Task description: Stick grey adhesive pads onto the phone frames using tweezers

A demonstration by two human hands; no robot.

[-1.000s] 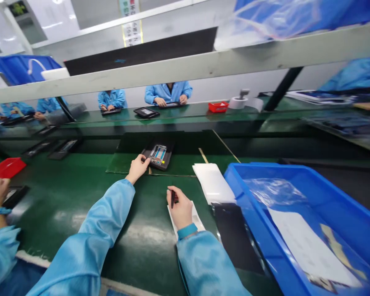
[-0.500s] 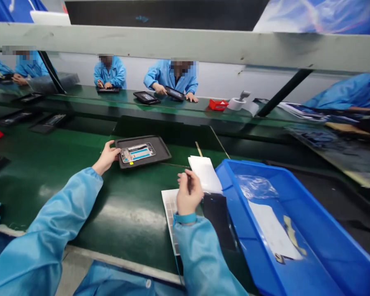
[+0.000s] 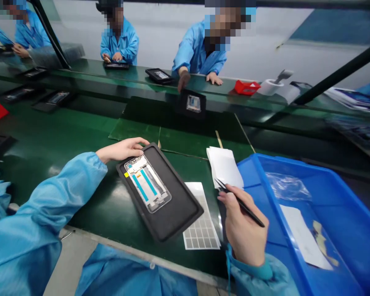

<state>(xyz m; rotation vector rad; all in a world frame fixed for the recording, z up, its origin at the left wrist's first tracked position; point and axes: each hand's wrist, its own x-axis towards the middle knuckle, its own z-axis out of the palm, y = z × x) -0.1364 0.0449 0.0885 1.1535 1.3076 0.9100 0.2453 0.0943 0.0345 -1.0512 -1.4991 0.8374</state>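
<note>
A black tray (image 3: 172,209) lies slanted on the green belt right in front of me, with a phone frame (image 3: 147,183) showing blue strips set into it. My left hand (image 3: 121,149) grips the tray's far left corner, fingers curled over its rim. My right hand (image 3: 242,228) is closed on black tweezers (image 3: 239,202) whose tips point up and left toward a stack of white sheets (image 3: 224,166). A white sheet of small grey stickers (image 3: 201,224) lies between the tray and my right hand, partly under the tray.
A blue bin (image 3: 320,230) holding a clear bag and paper stands at my right. Across the belt, people in blue coats work at other black trays (image 3: 159,75); one hand holds a tray (image 3: 193,103) upright. A red box (image 3: 246,87) and tape roll (image 3: 269,86) sit beyond.
My left hand has pulled the tray toward me and turned it slantwise over the sticker sheet. My right hand has moved right and lower, with the tweezers now pointing up-left. My view has tipped downward.
</note>
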